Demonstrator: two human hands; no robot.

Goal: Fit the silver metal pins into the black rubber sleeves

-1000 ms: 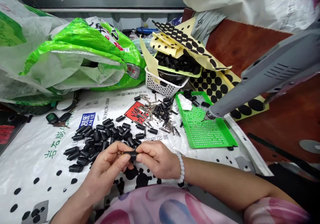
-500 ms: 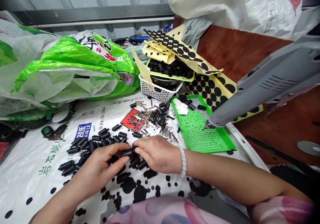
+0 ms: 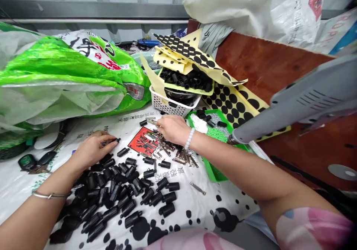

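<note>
My left hand (image 3: 96, 148) is closed in a pinch, with the dark tip of a small black plastic piece (image 3: 118, 140) showing at its fingertips. Below and right of it spreads a pile of black cylindrical caps (image 3: 122, 185), each with a small nub at one end. My right hand (image 3: 175, 130) is over a heap of small metal strips (image 3: 167, 146). Its fingers are bent together, down among the strips, and what they hold is hidden. A single metal strip (image 3: 198, 188) lies apart, nearer the front.
A grey electric screwdriver (image 3: 284, 105) slants in from the right over a green tray (image 3: 214, 172). Behind stand a white basket (image 3: 170, 106) of black tubes and yellow sheets of black dots (image 3: 231, 101). A green bag (image 3: 64, 79) and keys (image 3: 36, 163) are left.
My hands, which met over the black caps, have parted. The left has moved left and away from me, the right up to the metal strips. The view has shifted slightly.
</note>
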